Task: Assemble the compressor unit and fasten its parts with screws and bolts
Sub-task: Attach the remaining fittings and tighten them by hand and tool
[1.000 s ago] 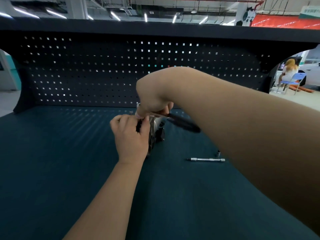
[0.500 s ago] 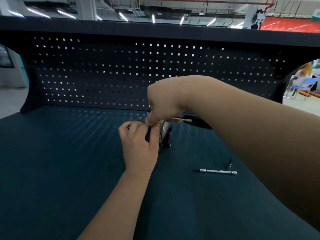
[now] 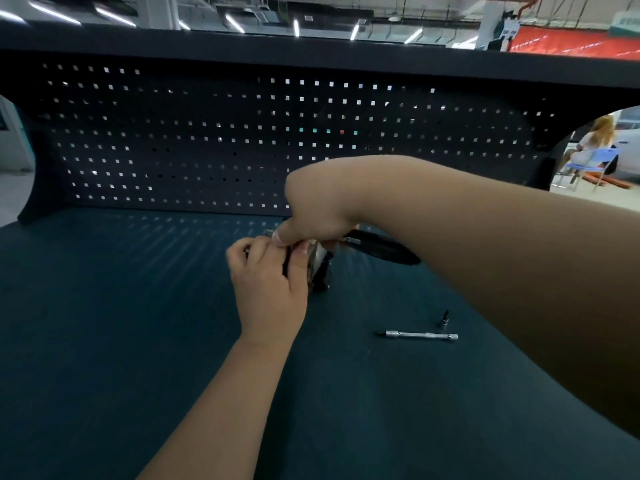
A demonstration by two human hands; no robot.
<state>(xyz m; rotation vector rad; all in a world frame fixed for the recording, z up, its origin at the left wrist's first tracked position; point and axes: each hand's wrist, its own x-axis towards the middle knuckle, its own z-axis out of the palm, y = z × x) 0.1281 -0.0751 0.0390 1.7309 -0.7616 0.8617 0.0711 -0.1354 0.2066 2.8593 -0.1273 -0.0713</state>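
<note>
The left hand (image 3: 268, 289) curls its fingers round the small metal machine (image 3: 318, 268) on the blue table (image 3: 104, 341), and the right hand (image 3: 311, 209) grips a black-handled tool (image 3: 381, 251) just above it.

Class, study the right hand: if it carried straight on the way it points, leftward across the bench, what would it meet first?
Most likely the left hand, gripping the compressor unit just beyond the thumb of the right hand, which holds a black-handled tool; whether they touch now is unclear.
</note>
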